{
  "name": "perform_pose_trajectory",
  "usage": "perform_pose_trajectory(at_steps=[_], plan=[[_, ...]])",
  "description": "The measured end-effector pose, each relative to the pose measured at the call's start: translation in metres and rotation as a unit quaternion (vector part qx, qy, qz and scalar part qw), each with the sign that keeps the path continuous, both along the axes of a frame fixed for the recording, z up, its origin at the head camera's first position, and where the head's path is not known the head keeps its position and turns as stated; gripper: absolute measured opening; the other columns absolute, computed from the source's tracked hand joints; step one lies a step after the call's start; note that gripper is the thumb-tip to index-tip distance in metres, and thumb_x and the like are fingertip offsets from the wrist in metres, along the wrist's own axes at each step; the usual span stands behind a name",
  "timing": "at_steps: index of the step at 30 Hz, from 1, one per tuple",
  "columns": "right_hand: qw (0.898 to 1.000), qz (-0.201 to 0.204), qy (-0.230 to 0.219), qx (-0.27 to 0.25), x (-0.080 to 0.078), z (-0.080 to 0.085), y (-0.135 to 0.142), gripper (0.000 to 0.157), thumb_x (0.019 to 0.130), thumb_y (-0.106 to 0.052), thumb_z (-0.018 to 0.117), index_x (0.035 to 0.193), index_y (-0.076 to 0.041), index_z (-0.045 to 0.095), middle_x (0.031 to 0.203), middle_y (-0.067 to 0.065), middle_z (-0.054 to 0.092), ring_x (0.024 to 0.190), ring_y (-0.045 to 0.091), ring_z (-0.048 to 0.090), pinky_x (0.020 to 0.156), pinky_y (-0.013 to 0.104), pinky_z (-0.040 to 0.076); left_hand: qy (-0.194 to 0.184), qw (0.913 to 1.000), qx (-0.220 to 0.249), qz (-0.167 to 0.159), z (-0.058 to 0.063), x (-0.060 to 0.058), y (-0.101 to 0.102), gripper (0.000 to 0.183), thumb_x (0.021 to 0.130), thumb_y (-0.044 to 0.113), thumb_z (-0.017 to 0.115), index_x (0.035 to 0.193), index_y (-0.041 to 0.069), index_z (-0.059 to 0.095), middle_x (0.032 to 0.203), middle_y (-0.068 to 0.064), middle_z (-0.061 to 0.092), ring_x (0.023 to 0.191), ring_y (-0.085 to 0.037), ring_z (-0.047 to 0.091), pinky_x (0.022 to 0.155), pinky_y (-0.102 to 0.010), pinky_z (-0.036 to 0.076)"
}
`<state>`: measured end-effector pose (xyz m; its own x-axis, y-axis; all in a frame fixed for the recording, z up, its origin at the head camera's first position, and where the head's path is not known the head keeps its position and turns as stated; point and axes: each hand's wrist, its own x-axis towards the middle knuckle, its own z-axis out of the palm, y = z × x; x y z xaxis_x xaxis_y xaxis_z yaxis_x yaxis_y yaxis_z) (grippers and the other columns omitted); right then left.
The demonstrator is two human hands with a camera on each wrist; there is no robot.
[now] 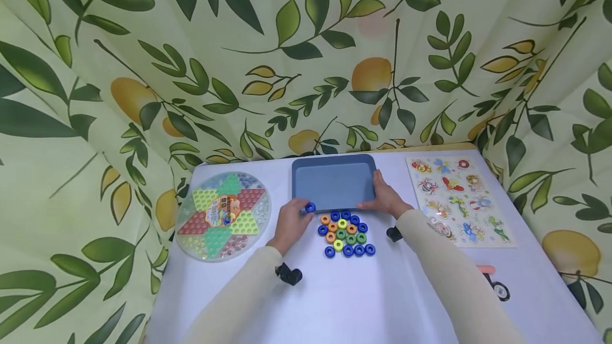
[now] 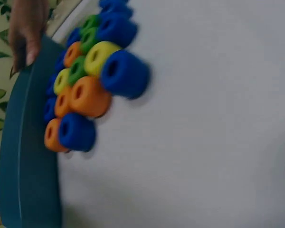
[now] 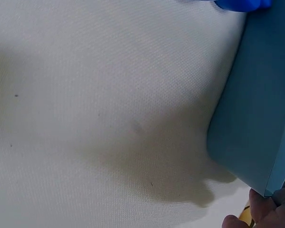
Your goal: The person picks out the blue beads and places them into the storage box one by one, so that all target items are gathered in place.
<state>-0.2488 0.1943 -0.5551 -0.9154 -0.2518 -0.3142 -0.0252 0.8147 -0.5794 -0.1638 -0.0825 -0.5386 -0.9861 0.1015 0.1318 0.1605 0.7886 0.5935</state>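
White-covered table [image 1: 334, 301] before leaf-printed cloth [image 1: 239, 121]: work in mid-course

The left hand [image 1: 291, 222] pinches a thick blue plastic-looking ring [image 1: 313, 208] at the near rim of a shallow rectangular blue-grey tray [image 1: 334, 182], just beyond it. The right hand [image 1: 388, 196] grips the tray's right end. Loose blue, orange, yellow and green rings [image 1: 344, 235] remain on the table, right of the left hand; none shows inside the tray. Whether they are going in or coming out cannot be told.
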Motion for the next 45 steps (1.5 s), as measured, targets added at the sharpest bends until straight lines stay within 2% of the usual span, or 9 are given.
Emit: perform_pose_trajectory(at_steps=[4,7,17,23,27,32,35,38,45], plan=[[1.000,-0.006,-0.005,-0.008,0.002,-0.005,-0.003,0.130,0.068,-0.051,0.076,0.146,-0.001,-0.015,0.155,0.017,-0.016,0.144,0.036,-0.002,0.118,0.047,0.009,-0.012,0.9983,-0.010,0.056,0.012,-0.041,-0.011,0.036,0.080,0.019,0.072,0.113,0.006,0.066,0.110,-0.010,0.067,0.104,-0.025,0.058,0.092,-0.041,0.048],[1.000,-0.001,-0.007,0.001,0.006,-0.008,-0.008,0.129,0.068,-0.053,0.076,0.146,-0.001,-0.013,0.155,0.017,-0.015,0.144,0.034,-0.002,0.117,0.049,0.008,-0.042,0.9947,-0.023,0.091,0.015,-0.058,-0.018,0.035,0.079,0.018,0.073,0.111,0.007,0.068,0.107,-0.011,0.068,0.103,-0.026,0.055,0.092,-0.041,0.046],[1.000,0.009,0.008,0.015,0.011,-0.006,-0.021,0.127,0.068,-0.053,0.076,0.147,-0.001,-0.008,0.156,0.016,-0.011,0.145,0.033,0.002,0.115,0.056,0.010,-0.080,0.9873,-0.033,0.133,0.006,-0.077,-0.025,0.039,0.081,0.023,0.071,0.117,0.008,0.065,0.115,-0.013,0.065,0.115,-0.030,0.047,0.098,-0.046,0.036],[0.999,0.007,0.018,0.026,0.005,-0.001,-0.014,0.127,0.067,-0.054,0.076,0.147,0.000,-0.007,0.156,0.017,-0.010,0.144,0.033,0.003,0.115,0.056,0.011,-0.047,0.9934,-0.028,0.100,0.000,-0.084,-0.016,0.047,0.081,0.023,0.071,0.123,0.007,0.060,0.123,-0.012,0.062,0.126,-0.028,0.040,0.099,-0.048,0.032],[0.999,-0.001,0.020,0.037,0.001,0.001,-0.005,0.128,0.067,-0.055,0.075,0.147,0.000,-0.007,0.156,0.017,-0.010,0.144,0.034,0.004,0.115,0.056,0.011,0.023,0.9990,-0.037,0.013,0.002,-0.072,0.000,0.037,0.079,0.018,0.072,0.114,0.008,0.066,0.116,-0.009,0.066,0.119,-0.027,0.048,0.095,-0.045,0.038],[0.999,-0.002,0.012,0.048,-0.001,0.003,0.001,0.128,0.068,-0.057,0.074,0.147,0.000,-0.009,0.155,0.017,-0.011,0.144,0.035,0.003,0.115,0.056,0.012,0.016,0.9959,-0.029,-0.084,-0.008,-0.022,0.015,0.027,0.079,0.015,0.072,0.105,0.008,0.069,0.111,-0.009,0.066,0.102,-0.023,0.061,0.091,-0.038,0.050],[0.999,-0.002,0.009,0.043,-0.001,0.004,0.000,0.128,0.067,-0.056,0.075,0.147,0.000,-0.008,0.156,0.017,-0.012,0.144,0.035,0.005,0.116,0.051,0.015,-0.022,0.9946,-0.025,-0.099,-0.024,0.007,0.016,0.030,0.079,0.017,0.072,0.108,0.011,0.069,0.110,-0.003,0.065,0.098,-0.018,0.063,0.083,-0.031,0.054],[1.000,-0.003,0.007,0.027,0.000,0.004,-0.002,0.129,0.066,-0.053,0.077,0.147,0.000,-0.008,0.155,0.017,-0.013,0.144,0.035,0.005,0.117,0.046,0.015,-0.032,0.9947,-0.021,-0.096,-0.038,0.022,0.014,0.034,0.077,0.016,0.073,0.110,0.013,0.069,0.111,0.001,0.063,0.100,-0.015,0.061,0.082,-0.030,0.053],[1.000,-0.001,-0.003,0.017,-0.001,0.008,0.000,0.131,0.065,-0.053,0.078,0.147,0.000,-0.010,0.155,0.018,-0.014,0.144,0.035,0.003,0.117,0.045,0.015,-0.004,0.9967,-0.007,-0.080,-0.055,0.022,0.010,0.031,0.074,0.021,0.077,0.104,0.015,0.072,0.103,0.004,0.068,0.096,-0.013,0.061,0.082,-0.030,0.051]])
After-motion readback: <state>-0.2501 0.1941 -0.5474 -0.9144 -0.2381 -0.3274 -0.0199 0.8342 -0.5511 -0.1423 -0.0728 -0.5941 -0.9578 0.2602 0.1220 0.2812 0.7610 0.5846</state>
